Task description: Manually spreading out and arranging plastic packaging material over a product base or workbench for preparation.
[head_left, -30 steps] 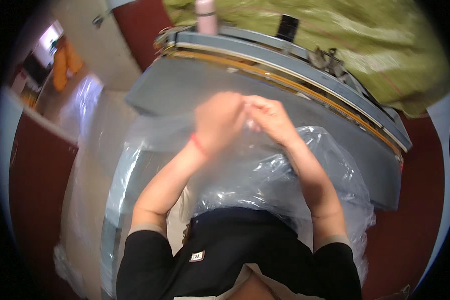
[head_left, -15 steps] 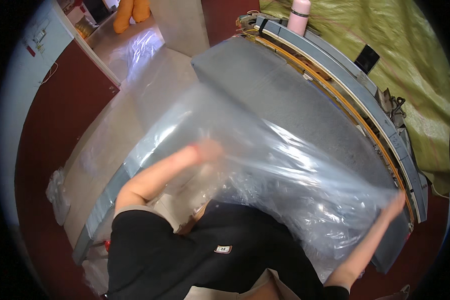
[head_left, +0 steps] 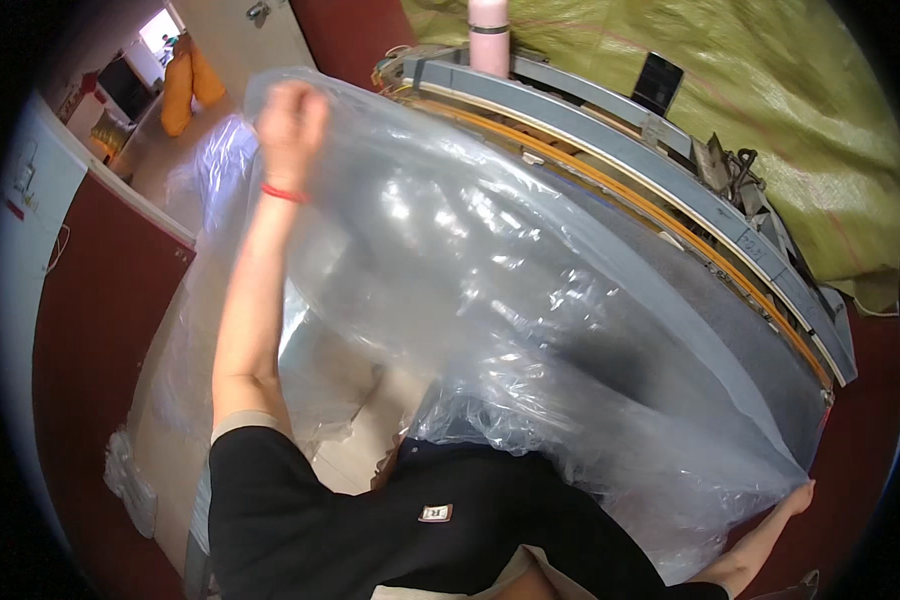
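Observation:
A large sheet of clear plastic film (head_left: 490, 260) is stretched over a grey work surface (head_left: 770, 360) in front of me. My left hand (head_left: 292, 125) is reached far out to the upper left, slightly blurred, its fingers curled on the film's far edge. Down at the lower right, my right hand (head_left: 798, 497) pinches the opposite corner of the sheet. Between the two hands the far edge runs in a long slack curve. Nearer my body the film bunches into shiny wrinkles, and it covers most of the grey surface.
Along the far side runs a grey metal rail (head_left: 610, 120) with an orange strip (head_left: 610, 165). A pink bottle (head_left: 488, 45), a dark phone (head_left: 658, 83) and metal clamps (head_left: 735, 175) stand there before a green tarp (head_left: 800, 110). Crumpled plastic (head_left: 225, 165) lies at left.
My left hand has swung out to the upper left, spreading the film across the surface. My right hand has moved lower with its corner. The view has shifted somewhat.

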The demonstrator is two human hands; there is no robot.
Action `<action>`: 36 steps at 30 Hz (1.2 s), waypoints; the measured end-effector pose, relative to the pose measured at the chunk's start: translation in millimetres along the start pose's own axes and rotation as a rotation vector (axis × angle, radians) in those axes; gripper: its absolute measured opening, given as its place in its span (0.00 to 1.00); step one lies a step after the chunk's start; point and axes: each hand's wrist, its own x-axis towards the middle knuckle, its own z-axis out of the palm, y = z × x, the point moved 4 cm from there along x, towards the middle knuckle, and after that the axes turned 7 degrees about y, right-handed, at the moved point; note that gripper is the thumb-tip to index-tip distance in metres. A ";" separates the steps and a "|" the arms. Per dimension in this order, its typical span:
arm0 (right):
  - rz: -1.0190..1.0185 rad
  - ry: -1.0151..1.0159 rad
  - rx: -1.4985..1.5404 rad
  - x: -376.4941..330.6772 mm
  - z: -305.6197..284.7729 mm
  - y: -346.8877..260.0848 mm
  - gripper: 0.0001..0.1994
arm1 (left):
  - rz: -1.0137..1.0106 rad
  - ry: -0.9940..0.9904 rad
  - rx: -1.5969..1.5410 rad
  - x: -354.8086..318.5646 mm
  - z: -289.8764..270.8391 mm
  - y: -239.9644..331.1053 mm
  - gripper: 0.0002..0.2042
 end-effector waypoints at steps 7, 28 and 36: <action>-0.269 -0.187 -0.310 15.3 54.8 -17.5 0.24 | -0.221 -0.721 0.324 -117.3 78.2 -81.3 0.17; -0.207 0.021 -0.260 -58.6 73.7 -121.0 0.22 | -0.592 -0.556 -1.126 -62.8 182.7 218.7 0.14; -0.209 0.038 -0.152 -56.3 65.7 -118.4 0.20 | -0.001 -0.320 -1.608 17.3 7.3 436.9 0.14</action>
